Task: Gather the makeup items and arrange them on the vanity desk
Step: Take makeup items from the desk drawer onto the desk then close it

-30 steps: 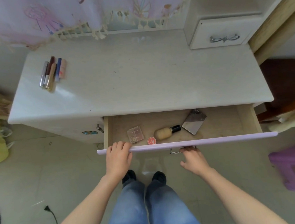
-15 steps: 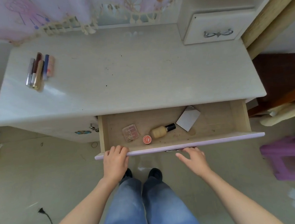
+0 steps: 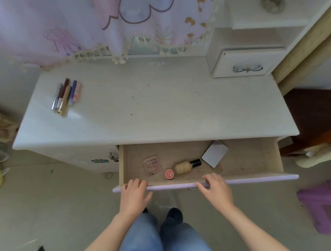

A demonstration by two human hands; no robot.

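The vanity desk (image 3: 159,110) has its wide drawer (image 3: 244,175) pulled out. Inside lie a pink palette (image 3: 151,165), a small red round pot (image 3: 169,173), a beige foundation bottle (image 3: 186,165) with a black cap, and a silver compact (image 3: 215,156). Several makeup tubes (image 3: 66,96) lie together on the desk's far left. My left hand (image 3: 133,197) curls its fingers over the drawer's lilac front edge near the left end. My right hand (image 3: 217,190) rests loose fingers on the same edge, just in front of the bottle, holding nothing.
A small shelf unit with a shut drawer (image 3: 247,63) stands at the desk's back right. A pink cloth (image 3: 112,20) hangs over the back. A purple stool (image 3: 329,207) sits on the floor to the right, and a plug (image 3: 41,250) lies to the left.
The drawer has come further out. My right hand has let go of the handle under the front and risen to the top edge. My left hand stays on the edge.
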